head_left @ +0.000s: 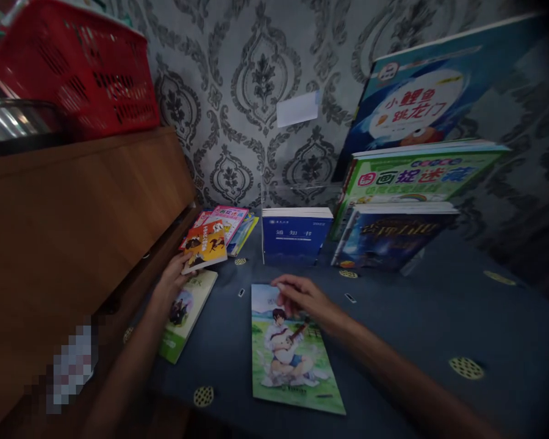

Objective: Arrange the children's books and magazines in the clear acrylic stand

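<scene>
My left hand (177,274) grips the lower left edge of an orange book (207,245), which lies over a small pile of picture books. Partly under my left forearm is a green-and-cream book (190,314). At the middle of the table, a book with a guitar player on its cover (286,366) lies face up. My right hand (304,296) is at that book's top edge, its fingers bent together over the cover's upper part. How firmly they hold it cannot be made out.
A blue book (297,235) stands in a clear holder by the wall. To its right stand a dark blue book (388,241), green picture books (412,174) and a large teal book (421,97). A wooden cabinet (73,213) at left bears a red basket (105,73) and a metal pot (21,122).
</scene>
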Demonstrator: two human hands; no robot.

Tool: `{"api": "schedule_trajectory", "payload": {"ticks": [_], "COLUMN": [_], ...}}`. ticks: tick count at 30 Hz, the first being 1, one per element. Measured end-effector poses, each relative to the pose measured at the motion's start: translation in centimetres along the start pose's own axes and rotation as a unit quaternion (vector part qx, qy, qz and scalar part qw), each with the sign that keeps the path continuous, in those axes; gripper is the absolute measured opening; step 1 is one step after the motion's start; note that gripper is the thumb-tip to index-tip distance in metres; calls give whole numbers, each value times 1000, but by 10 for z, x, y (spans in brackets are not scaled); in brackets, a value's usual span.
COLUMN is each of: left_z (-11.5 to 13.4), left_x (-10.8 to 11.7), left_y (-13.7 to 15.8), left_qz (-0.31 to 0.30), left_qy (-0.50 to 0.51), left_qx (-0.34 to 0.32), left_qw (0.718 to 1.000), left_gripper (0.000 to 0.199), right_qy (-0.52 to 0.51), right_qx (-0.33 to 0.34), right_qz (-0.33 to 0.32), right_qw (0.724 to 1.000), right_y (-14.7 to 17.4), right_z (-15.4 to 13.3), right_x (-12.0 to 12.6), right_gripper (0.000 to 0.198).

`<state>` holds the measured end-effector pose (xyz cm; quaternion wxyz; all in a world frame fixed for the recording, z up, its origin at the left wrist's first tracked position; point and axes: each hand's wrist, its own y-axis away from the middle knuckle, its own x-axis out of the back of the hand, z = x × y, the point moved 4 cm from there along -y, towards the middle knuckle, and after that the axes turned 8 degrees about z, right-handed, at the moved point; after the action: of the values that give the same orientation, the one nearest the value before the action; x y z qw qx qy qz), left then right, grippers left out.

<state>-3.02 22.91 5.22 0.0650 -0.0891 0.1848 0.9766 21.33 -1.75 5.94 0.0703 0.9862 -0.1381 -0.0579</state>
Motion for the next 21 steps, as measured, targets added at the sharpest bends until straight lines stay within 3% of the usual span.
{"api": "schedule_trajectory", "payload": {"ticks": [6,11,16,21], "left_z": [2,-11,-24,-38], "left_x": [2,2,-11,-28], "left_y": [16,41,78,124], "left_qz": [-6,-12,-61,-97], "left_qy": [23,37,-2,-29], "left_qx": [18,22,-6,1], "left_qw": [1000,999,998,995], "left_gripper": [23,26,22,28], "right_qy": [-163,-240,-198,-146], "right_qx": [-75,-117,-110,-80], "right_qz": [-52,-71,-55,13], "right_qw": [982,961,972,986], "right_y": [-48,-76,-89,-58], "right_z": [4,-11,-17,-7], "right_x": [-46,-73,-69,-43], "right_gripper": [20,31,29,10]}}
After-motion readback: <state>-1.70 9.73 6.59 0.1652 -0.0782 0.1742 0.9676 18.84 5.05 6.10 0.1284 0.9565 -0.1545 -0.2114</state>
